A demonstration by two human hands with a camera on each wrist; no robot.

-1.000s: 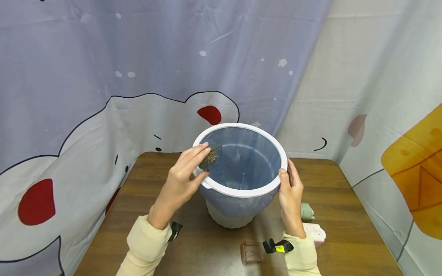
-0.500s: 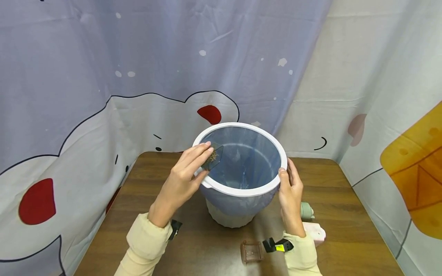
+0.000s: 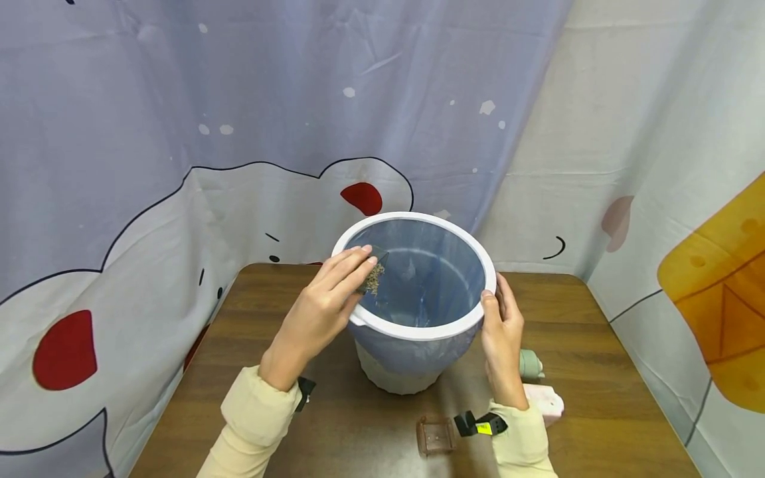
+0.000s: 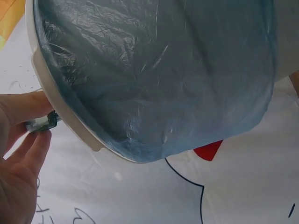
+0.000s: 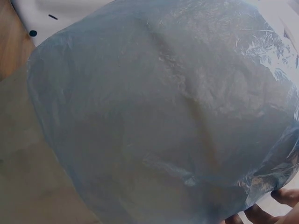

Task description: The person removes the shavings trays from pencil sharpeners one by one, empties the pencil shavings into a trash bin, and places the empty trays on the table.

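Note:
A waste bin (image 3: pixel 399 382) with a white rim (image 3: pixel 418 333) stands on the table, lined with a translucent blue bag (image 3: pixel 418 285). My left hand (image 3: pixel 313 315) pinches a small see-through box (image 4: pixel 43 122) at the bin's left rim. The box tilts over the opening, and brownish dry bits (image 3: pixel 374 279) show at its mouth; fingers hide much of it. On the other side, my right hand (image 3: pixel 503 335) grips the rim, thumb on top and fingers outside against the bag. The right wrist view shows mostly the bag's outer side, with fingertips at the lower right.
On the wooden table (image 3: pixel 597 398), a small brown see-through square box (image 3: pixel 436 437) lies in front of the bin. A green object (image 3: pixel 530 364) and a pink one (image 3: pixel 545 403) lie beside my right forearm. A printed curtain (image 3: pixel 299 99) hangs behind the table.
My left hand has turned and shifted slightly right, tilting the box further over the bin. The bits have slid toward the box's mouth. My right hand stays on the rim.

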